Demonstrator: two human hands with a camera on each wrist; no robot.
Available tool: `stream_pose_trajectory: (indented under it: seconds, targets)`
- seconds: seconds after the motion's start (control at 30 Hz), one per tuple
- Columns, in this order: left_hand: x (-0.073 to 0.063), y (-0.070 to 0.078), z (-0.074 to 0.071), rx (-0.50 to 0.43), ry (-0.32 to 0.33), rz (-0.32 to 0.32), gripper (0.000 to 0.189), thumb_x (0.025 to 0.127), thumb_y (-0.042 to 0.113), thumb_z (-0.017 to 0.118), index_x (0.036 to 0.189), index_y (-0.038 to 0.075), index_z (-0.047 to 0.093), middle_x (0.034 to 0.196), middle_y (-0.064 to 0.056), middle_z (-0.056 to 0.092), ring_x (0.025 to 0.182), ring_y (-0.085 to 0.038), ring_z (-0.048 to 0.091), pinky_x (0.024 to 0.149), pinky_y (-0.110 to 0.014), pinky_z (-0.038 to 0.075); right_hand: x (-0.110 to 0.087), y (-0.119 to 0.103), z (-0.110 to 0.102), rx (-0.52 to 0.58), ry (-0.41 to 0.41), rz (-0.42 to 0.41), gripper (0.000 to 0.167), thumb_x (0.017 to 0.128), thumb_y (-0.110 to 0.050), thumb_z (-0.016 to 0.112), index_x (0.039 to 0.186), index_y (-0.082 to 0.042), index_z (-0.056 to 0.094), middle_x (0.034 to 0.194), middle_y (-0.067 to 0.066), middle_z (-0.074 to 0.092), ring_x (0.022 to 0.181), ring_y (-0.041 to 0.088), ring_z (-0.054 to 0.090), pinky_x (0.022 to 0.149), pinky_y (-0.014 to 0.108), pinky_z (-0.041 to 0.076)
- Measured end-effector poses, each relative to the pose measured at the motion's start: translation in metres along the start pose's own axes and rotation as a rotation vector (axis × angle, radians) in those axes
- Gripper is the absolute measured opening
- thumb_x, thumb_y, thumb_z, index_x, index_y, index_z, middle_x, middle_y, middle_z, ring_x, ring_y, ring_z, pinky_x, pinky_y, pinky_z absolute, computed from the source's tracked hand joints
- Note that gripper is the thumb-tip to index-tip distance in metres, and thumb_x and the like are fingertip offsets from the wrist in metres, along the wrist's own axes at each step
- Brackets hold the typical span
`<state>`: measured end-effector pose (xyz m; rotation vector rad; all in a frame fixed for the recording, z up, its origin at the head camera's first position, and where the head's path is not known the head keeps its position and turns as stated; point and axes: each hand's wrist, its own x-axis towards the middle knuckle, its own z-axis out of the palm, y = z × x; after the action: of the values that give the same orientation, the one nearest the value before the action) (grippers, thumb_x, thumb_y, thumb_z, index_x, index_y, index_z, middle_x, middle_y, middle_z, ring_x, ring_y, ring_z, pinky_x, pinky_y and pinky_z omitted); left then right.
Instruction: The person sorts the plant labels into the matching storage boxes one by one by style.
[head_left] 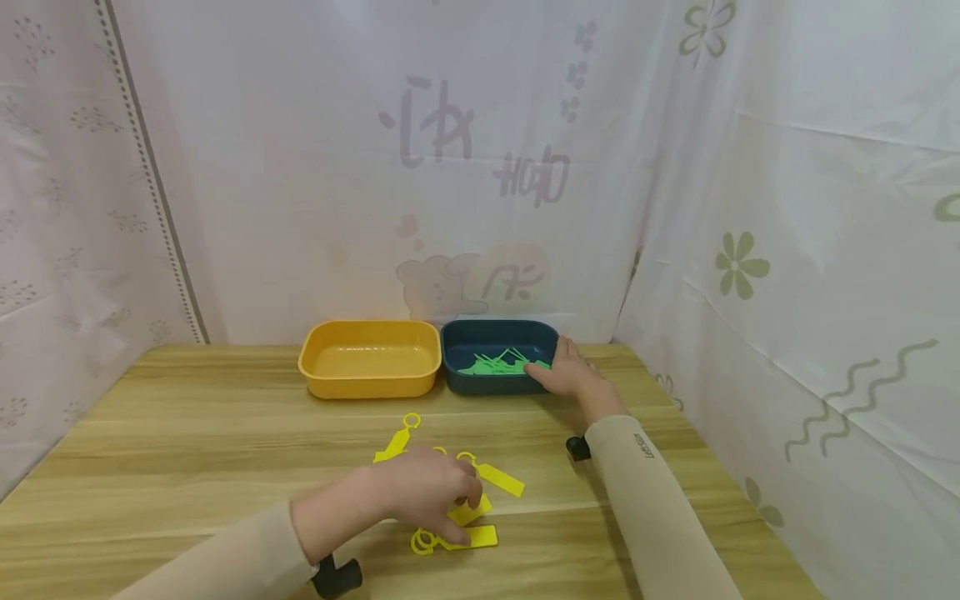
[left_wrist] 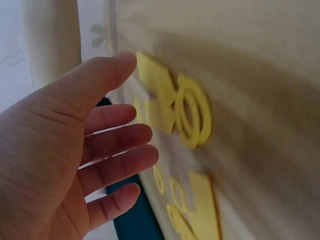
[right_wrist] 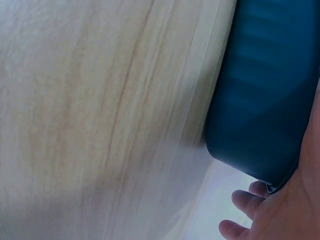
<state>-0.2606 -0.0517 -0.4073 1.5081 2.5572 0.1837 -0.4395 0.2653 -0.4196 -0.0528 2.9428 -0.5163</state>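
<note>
My left hand (head_left: 427, 492) reaches over a small pile of yellow tags (head_left: 501, 480) with round open loops. The left wrist view shows its fingers loosely bent and apart, the thumb tip right at the edge of a yellow tag (left_wrist: 152, 75); nothing is gripped. At the right end of a dark teal bin (head_left: 487, 385), my right hand (head_left: 573, 375) rests on the rim, thumb over the front edge and fingers along the outer side. Thin green tags (head_left: 495, 364) lie in that bin. From the right wrist, the fingers (right_wrist: 247, 202) extend loosely past the bin's corner.
A yellow bin (head_left: 371, 387) stands beside the teal one, rims side by side, with its inner floor visible. Both sit at the back of the wood-grain table (head_left: 225, 467). Printed white curtains (head_left: 300, 167) hang behind and along both sides.
</note>
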Motion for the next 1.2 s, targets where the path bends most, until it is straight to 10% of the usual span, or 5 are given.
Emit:
stream_pose_trajectory:
  seconds: [0.8, 1.2]
  targets:
    - [0.008, 0.011, 0.014, 0.030, -0.010, 0.066, 0.016, 0.091, 0.026, 0.083, 0.082, 0.024, 0.070, 0.078, 0.016, 0.051, 0.068, 0.001, 0.045, 0.060, -0.015, 0.035, 0.007, 0.004, 0.002, -0.017, -0.014, 0.015, 0.118, 0.104, -0.072, 0.043, 0.171, 0.008, -0.013, 0.182, 0.030, -0.011, 0.171, 0.048, 0.000, 0.136, 0.069, 0.006]
    - [0.007, 0.006, 0.002, 0.020, 0.006, 0.043, 0.009, 0.098, 0.021, 0.078, 0.092, 0.026, 0.073, 0.082, 0.016, 0.057, 0.072, -0.002, 0.050, 0.065, -0.016, 0.042, 0.012, 0.005, 0.003, -0.021, -0.029, 0.008, 0.118, 0.104, -0.070, 0.045, 0.171, 0.007, -0.015, 0.182, 0.029, -0.011, 0.170, 0.050, 0.001, 0.134, 0.071, 0.007]
